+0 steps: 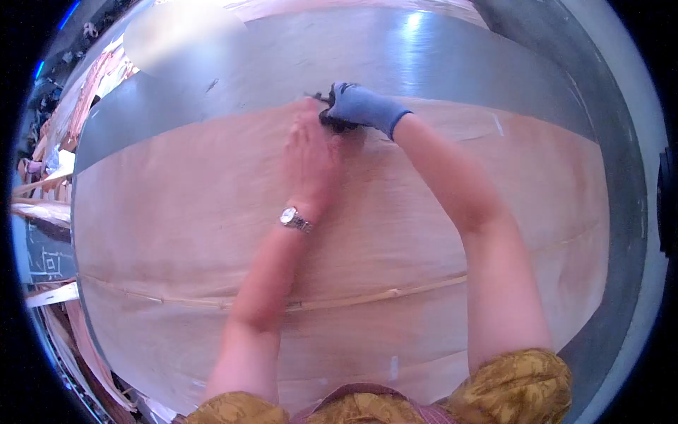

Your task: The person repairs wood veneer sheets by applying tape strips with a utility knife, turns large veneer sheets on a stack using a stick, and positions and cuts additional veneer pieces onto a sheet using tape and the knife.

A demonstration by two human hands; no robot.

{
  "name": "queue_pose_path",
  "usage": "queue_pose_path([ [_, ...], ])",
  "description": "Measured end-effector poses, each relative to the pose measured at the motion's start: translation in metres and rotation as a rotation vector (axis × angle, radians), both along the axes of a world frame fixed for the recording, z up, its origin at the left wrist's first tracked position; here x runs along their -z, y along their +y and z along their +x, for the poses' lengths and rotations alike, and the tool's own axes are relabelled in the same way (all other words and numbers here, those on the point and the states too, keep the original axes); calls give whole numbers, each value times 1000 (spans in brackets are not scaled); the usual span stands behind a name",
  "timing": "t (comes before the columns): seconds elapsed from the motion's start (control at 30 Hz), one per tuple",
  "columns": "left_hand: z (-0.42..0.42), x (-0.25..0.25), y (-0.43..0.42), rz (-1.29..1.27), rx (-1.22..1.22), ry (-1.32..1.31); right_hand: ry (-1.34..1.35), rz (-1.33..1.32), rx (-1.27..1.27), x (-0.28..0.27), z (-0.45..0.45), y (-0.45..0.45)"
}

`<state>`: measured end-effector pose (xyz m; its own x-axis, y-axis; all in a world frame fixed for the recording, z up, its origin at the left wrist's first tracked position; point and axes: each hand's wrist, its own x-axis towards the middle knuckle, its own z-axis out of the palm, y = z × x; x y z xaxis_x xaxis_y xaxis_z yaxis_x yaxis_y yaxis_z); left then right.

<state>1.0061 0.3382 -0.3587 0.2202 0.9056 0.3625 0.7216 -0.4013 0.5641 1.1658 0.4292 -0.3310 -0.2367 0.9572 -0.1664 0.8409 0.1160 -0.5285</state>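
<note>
A thin, wrinkled brown sheet like wood veneer (176,191) covers the near part of a large grey surface (282,56). My left hand (308,159), bare with a silver wristwatch (295,220) at the wrist, lies flat on the sheet, fingers stretched toward its far edge. Right beside those fingertips, my right hand (360,109) wears a blue glove with dark fingers and is closed at the sheet's far edge. A small dark tip shows by its fingers; what it belongs to is hidden and blurred.
A light, narrow strip or seam (395,292) crosses the sheet near me. Torn sheets and scraps (99,78) are piled beyond the left edge. Lower left, a dark panel bears a white chalk-like mark (51,263). A grey rim (625,212) curves along the right side.
</note>
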Motion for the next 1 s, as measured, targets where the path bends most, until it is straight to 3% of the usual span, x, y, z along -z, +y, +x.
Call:
queue_pose_path([
  [0.07,0,9,1,62,-3,194,-324,136,-30,-2,1,2],
  [0.2,2,1,-3,85,-13,423,-314,5,100,-23,20,-23],
  [0.23,2,-5,-4,49,10,423,-279,16,55,-26,27,-29],
  [0.33,2,-19,-7,-55,51,451,218,-257,143,-19,36,-52],
  [0.37,4,-20,-5,-77,47,465,-1,77,58,1,36,-59],
  [0.4,6,-22,-3,-92,45,478,-384,475,8,6,26,-77],
  [0.43,7,-25,-3,-99,33,509,-363,321,109,-21,8,-101],
  [0.5,5,-22,-4,-123,3,556,-226,363,86,-60,-19,-162],
  [0.57,4,-2,-7,-31,-24,453,226,718,-67,-90,-35,-233],
  [0.6,0,-4,-10,15,-42,402,298,411,-127,-108,-35,-268],
  [0.67,-6,-17,-12,-91,14,308,725,140,-92,-169,-52,-342],
  [0.73,-25,7,1,-100,68,87,874,106,22,-193,-55,-411],
  [0.8,-63,-18,-32,-85,61,193,985,25,221,-219,-62,-473],
  [0.87,-110,-42,-97,22,81,242,1139,12,426,-240,-79,-523],
  [0.93,-154,-68,-179,-134,82,29,945,13,561,-237,-83,-562],
  [1.0,-203,-81,-258,-39,81,-163,1036,-2,493,-247,-104,-581],
])
